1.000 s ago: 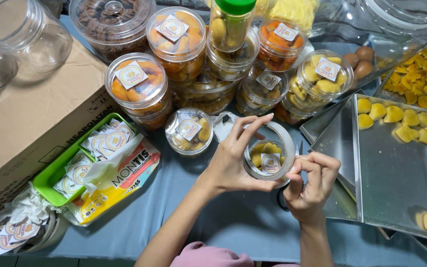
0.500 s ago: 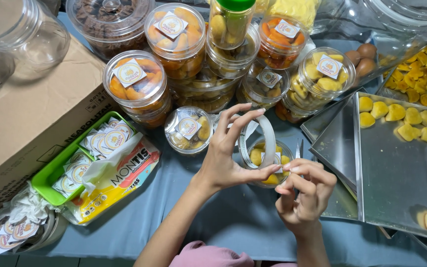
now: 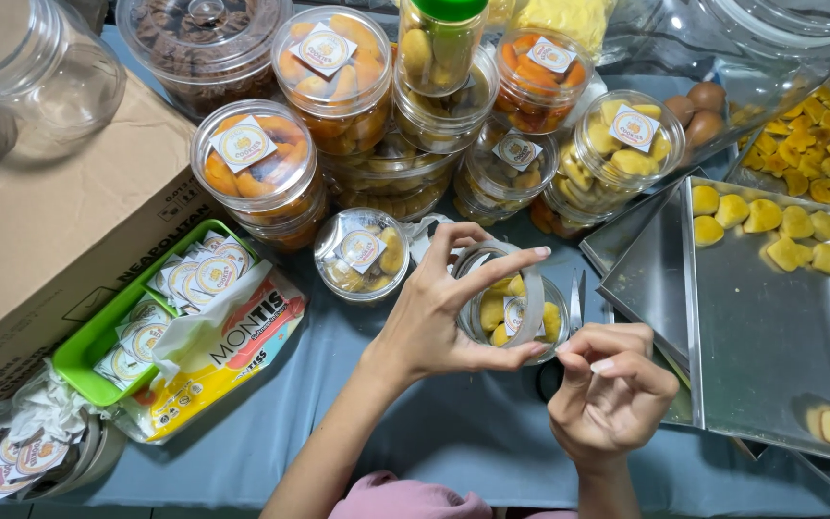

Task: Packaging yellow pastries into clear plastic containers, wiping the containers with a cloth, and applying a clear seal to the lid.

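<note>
Where jars crowd, blue tablecloth, cardboard box

The left hand has tipped the clear lid on edge.

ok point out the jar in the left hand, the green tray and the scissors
small clear jar (image 3: 511,308), head view, on its side wall between the fingers
green tray (image 3: 84,356), head view, on its front rim
scissors (image 3: 576,300), head view, on the blade right of the jar
</note>
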